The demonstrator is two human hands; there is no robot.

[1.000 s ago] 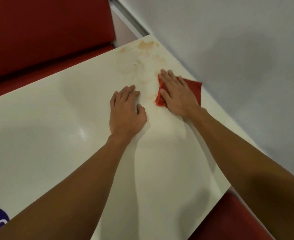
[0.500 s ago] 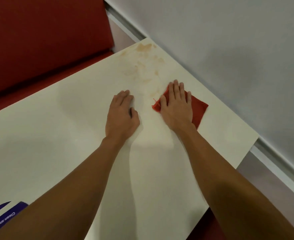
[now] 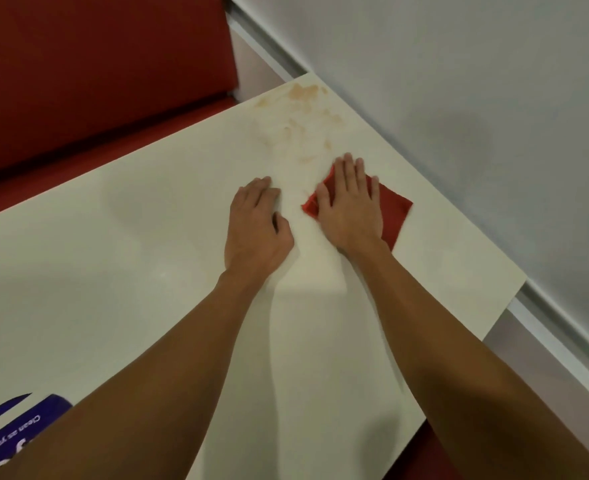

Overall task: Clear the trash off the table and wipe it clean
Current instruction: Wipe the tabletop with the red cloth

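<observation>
Table with red cloth flat under right hand, stains beyond

Right hand lies flat on red cloth; left hand rests flat on desk; brown stains beyond.

Both arms stretch forward, left grip and right grip palm-down, side by side.

Red padded booth seat on the far left, with its tall backrest upright behind it. Plain pale grey wall runs along the right, light trim strip at its foot. Lighting's soft and kinda dim.
</observation>
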